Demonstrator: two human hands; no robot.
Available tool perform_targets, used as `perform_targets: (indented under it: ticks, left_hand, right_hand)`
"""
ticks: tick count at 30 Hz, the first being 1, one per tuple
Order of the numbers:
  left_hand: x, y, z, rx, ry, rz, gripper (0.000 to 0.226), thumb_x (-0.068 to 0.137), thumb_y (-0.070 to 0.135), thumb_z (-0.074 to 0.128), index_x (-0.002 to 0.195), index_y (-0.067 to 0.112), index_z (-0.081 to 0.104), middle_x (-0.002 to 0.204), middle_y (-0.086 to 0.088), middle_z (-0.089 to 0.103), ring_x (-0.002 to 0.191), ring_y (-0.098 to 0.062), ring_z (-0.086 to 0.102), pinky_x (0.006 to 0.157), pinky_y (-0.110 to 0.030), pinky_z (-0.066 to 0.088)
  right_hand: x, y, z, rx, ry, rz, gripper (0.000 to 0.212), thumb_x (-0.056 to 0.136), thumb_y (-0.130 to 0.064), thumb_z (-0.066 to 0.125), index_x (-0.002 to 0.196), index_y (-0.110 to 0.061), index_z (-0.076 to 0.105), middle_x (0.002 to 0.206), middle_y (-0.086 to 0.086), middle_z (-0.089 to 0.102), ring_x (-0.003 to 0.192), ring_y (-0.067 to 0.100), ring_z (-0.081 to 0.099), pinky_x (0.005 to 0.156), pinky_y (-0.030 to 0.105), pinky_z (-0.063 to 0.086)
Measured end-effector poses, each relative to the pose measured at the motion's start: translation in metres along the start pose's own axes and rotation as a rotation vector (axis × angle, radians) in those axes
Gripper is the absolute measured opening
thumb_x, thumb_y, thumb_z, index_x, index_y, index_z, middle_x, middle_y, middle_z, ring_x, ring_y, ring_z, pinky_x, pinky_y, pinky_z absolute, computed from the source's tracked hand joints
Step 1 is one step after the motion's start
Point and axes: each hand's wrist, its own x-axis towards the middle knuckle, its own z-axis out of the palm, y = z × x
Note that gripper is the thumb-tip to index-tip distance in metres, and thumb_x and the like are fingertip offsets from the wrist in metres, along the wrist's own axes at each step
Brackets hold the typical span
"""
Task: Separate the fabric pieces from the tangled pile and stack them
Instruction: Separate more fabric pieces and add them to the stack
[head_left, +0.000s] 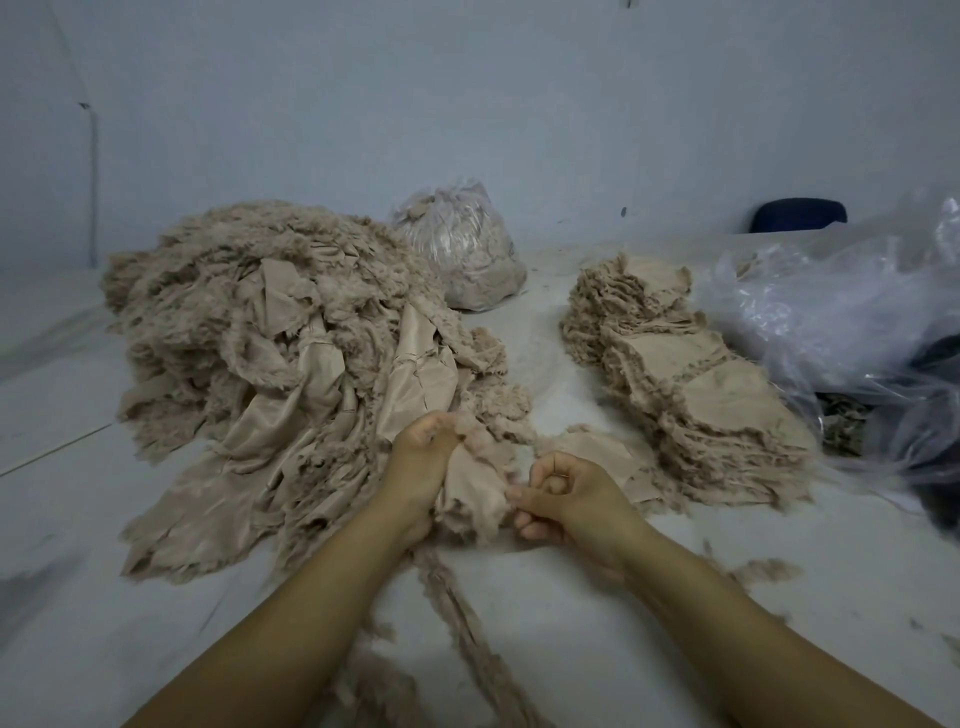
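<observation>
**Meanwhile, both hands were on one fuzzy scrap between the pile and the stack**

Far to my left the pale worktop (62, 395) ran bare up to the wall. Next came the tangled pile (270, 332), a big heap of beige fabric pieces, fleecy on one side and smooth on the other, spilling toward me in long flat folds. Behind its right shoulder stood a clear bag (462, 249), stuffed with the same beige material.

At the pile's near right edge my left hand (421, 467) had its fingers curled round a fabric piece (472, 493), gripping the upper, fluffy end of it. That piece hung between my hands, its left side touching the pile's edge. My right hand (563, 501) met it from the other side: thumb and forefinger pinched its lower right edge, the other fingers curled in loosely beneath. Whether the piece was fully free of the pile I could not tell.

Just beyond my right hand one flat piece (592, 457) lay on the worktop, touching the foot of the stack (691, 374). The stack ran away from me in a slanting row of layered beige pieces, smooth sides up.

Right of it lay crumpled clear plastic sheeting (831, 322), partly over something dark. A dark blue object (800, 214) showed behind it, by the wall. Loose tufts of fluff (457, 639) trailed along the worktop between my forearms.
</observation>
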Motion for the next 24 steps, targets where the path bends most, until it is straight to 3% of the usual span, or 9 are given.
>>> perform_targets:
  ticks: [3,7,9,12,14,16,18,21,24]
  left_hand:
    - [0.007,0.007,-0.012,-0.074,0.081,-0.006,0.024,0.097,0.007,0.046,0.077,0.011,0.059,0.063,-0.001,0.066,0.057,-0.015,0.062,0.059,-0.026,0.05]
    - [-0.005,0.004,-0.001,0.111,-0.078,0.081,0.018,0.096,0.014,0.049,0.082,0.008,0.06,0.068,0.002,0.069,0.059,-0.007,0.063,0.051,-0.017,0.049]
    - [-0.006,0.002,0.007,0.1,-0.088,0.085,0.018,0.096,0.016,0.05,0.084,0.007,0.06,0.073,-0.003,0.067,0.063,-0.011,0.062,0.055,-0.02,0.05]
    - [0.003,0.002,0.005,0.002,0.085,0.029,0.017,0.097,0.011,0.047,0.091,0.004,0.062,0.076,-0.009,0.064,0.064,-0.019,0.06,0.06,-0.026,0.051]
    - [0.008,-0.002,0.0,0.081,0.187,-0.007,0.02,0.099,0.008,0.043,0.101,0.002,0.062,0.079,-0.012,0.064,0.067,-0.024,0.059,0.062,-0.032,0.048]
    - [0.012,-0.006,-0.002,0.069,0.275,-0.032,0.022,0.099,0.01,0.042,0.092,0.007,0.063,0.072,-0.009,0.063,0.056,-0.022,0.058,0.051,-0.027,0.046]
    - [0.016,-0.005,-0.007,-0.039,0.37,-0.044,0.025,0.099,0.013,0.044,0.079,0.013,0.058,0.068,-0.007,0.058,0.053,-0.021,0.054,0.051,-0.029,0.044]
    - [0.017,0.0,-0.015,0.072,0.245,0.0,0.024,0.099,0.018,0.047,0.078,0.011,0.057,0.064,-0.008,0.058,0.05,-0.019,0.052,0.049,-0.026,0.04]
    - [0.002,0.001,-0.001,0.162,-0.042,0.028,0.023,0.094,0.025,0.053,0.087,0.005,0.061,0.063,-0.006,0.065,0.05,-0.015,0.06,0.045,-0.02,0.046]
  right_hand:
    - [-0.007,0.005,-0.009,-0.07,0.002,0.02,0.023,0.079,0.007,0.069,0.077,-0.006,0.051,0.052,0.009,0.062,0.046,0.016,0.06,0.046,0.025,0.054]
    - [-0.008,0.0,-0.001,-0.023,-0.117,0.077,0.03,0.072,-0.024,0.076,0.091,-0.007,0.06,0.072,0.011,0.068,0.058,0.016,0.066,0.054,0.025,0.056]
    - [-0.007,-0.001,0.009,-0.061,-0.142,0.088,0.024,0.078,-0.025,0.074,0.088,-0.006,0.064,0.067,0.008,0.067,0.056,0.014,0.065,0.054,0.022,0.055]
    - [-0.008,0.001,0.013,-0.159,-0.126,0.079,0.015,0.087,-0.01,0.067,0.073,-0.005,0.062,0.052,0.004,0.062,0.042,0.009,0.056,0.046,0.019,0.05]
    - [-0.01,0.0,0.009,-0.191,-0.099,0.068,0.017,0.088,-0.005,0.065,0.071,-0.004,0.063,0.05,0.003,0.06,0.04,0.008,0.054,0.043,0.019,0.048]
    - [-0.016,-0.001,0.005,-0.231,-0.101,0.07,0.018,0.087,-0.001,0.065,0.07,-0.005,0.064,0.052,0.004,0.061,0.04,0.009,0.055,0.042,0.02,0.049]
    - [-0.026,0.001,0.003,-0.281,-0.151,0.141,0.019,0.086,0.002,0.064,0.069,-0.007,0.067,0.054,0.004,0.064,0.039,0.009,0.055,0.041,0.019,0.048]
    - [-0.041,-0.006,0.0,-0.425,-0.28,0.224,0.009,0.081,-0.022,0.075,0.078,-0.015,0.072,0.066,0.002,0.069,0.038,0.007,0.055,0.038,0.017,0.043]
    - [-0.03,-0.017,-0.001,-0.514,-0.037,0.061,0.041,0.072,-0.052,0.073,0.085,-0.014,0.07,0.062,0.005,0.063,0.036,0.011,0.048,0.038,0.02,0.039]
